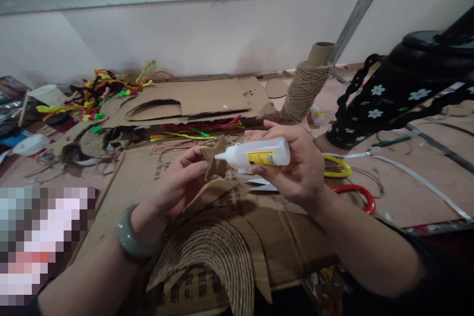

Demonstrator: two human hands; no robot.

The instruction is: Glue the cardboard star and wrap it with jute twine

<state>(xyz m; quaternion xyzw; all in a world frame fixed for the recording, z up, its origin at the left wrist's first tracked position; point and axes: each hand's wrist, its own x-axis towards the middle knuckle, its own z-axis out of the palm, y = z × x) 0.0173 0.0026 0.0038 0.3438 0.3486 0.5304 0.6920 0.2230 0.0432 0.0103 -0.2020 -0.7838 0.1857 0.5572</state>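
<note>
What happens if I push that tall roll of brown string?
The tall spool of brown twine on a cardboard tube would probably tip, since it stands narrow and high. Once down, its round shape would likely let it roll.

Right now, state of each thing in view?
left hand, pinching cardboard piece.
right hand, gripping glue bottle.
glue bottle, sideways, nozzle on cardboard piece.
cardboard piece, held in the air.
twine spool, upright, partly wound.
scissors, lying flat.
pipe cleaners, loose pile.
</note>
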